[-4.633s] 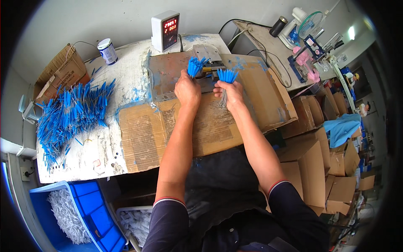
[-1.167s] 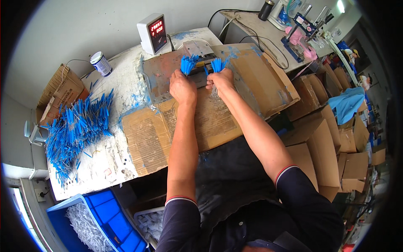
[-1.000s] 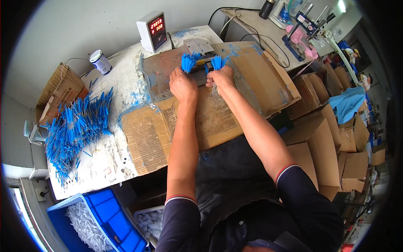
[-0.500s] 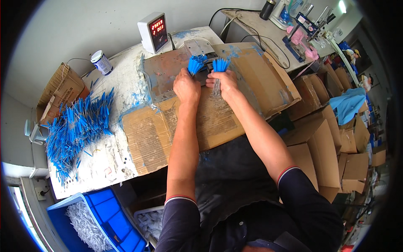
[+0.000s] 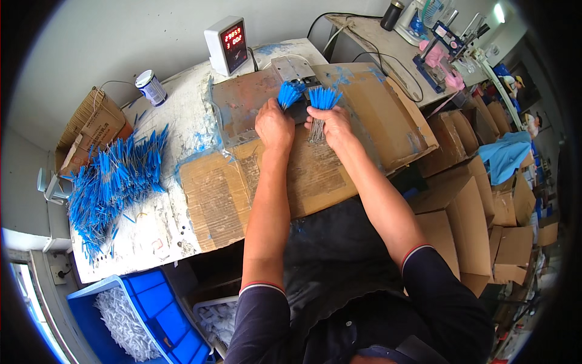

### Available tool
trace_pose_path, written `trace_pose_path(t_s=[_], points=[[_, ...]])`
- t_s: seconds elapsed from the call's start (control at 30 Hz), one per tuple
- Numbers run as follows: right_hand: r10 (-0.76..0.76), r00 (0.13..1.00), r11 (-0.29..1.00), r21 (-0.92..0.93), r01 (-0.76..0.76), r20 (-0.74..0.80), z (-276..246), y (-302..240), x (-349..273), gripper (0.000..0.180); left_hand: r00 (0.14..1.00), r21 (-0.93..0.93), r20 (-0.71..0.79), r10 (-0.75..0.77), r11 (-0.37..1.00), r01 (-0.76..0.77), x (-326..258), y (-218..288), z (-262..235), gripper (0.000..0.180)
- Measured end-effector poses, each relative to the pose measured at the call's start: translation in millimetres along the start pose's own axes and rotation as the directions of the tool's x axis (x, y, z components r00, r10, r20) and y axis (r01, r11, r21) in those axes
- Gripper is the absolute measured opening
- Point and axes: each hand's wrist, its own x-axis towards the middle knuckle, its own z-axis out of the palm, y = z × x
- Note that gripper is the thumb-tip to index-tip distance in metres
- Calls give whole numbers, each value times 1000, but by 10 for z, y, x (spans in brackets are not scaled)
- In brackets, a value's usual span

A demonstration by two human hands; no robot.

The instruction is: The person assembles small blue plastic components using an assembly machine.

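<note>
My left hand (image 5: 275, 124) is closed around a bunch of thin pieces with blue ends (image 5: 291, 93), the blue ends fanned out above the fist. Just to its right, my right hand (image 5: 334, 124) grips a second bunch of blue-ended pieces (image 5: 324, 97). From this one, thin silvery wire-like stems hang below the fingers. Both bunches stand roughly upright, blue ends up, in front of a small metal device (image 5: 294, 68). The device's front is partly hidden by the bunches. A large heap of the same blue-ended pieces (image 5: 115, 182) lies on the bench at the left.
Cardboard sheets (image 5: 212, 194) cover the bench under my forearms. Behind stands a white display box (image 5: 228, 45) with red digits, then a can (image 5: 151, 88). A blue bin (image 5: 154, 303) of whitish pieces is at lower left; open cartons (image 5: 464, 218) are stacked right.
The digits on the display box have changed. Both hands stay closed on their bunches, and the right-hand bunch looks more evenly fanned. The whole view has shifted slightly.
</note>
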Motion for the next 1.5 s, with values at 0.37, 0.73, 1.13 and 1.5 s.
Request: trace_pose_path(t_s=[0.37, 0.73, 1.13, 1.5], points=[[41, 997, 982, -187, -28, 67, 5, -76, -50, 18, 1000, 84, -15, -26, 996, 27, 4, -32, 9, 17], [-149, 985, 965, -228, 126, -88, 166, 35, -2, 11, 985, -38, -42, -169, 985, 168, 33, 2, -60, 18], [-202, 954, 920, -377, 107, -221, 241, 162, 122, 8, 982, -16, -155, -105, 994, 104, 35, -22, -23, 20], [-122, 977, 948, -311, 64, -172, 188, 63, 53, 7, 994, 42, -43, -103, 994, 105, 25, -23, 9, 18]])
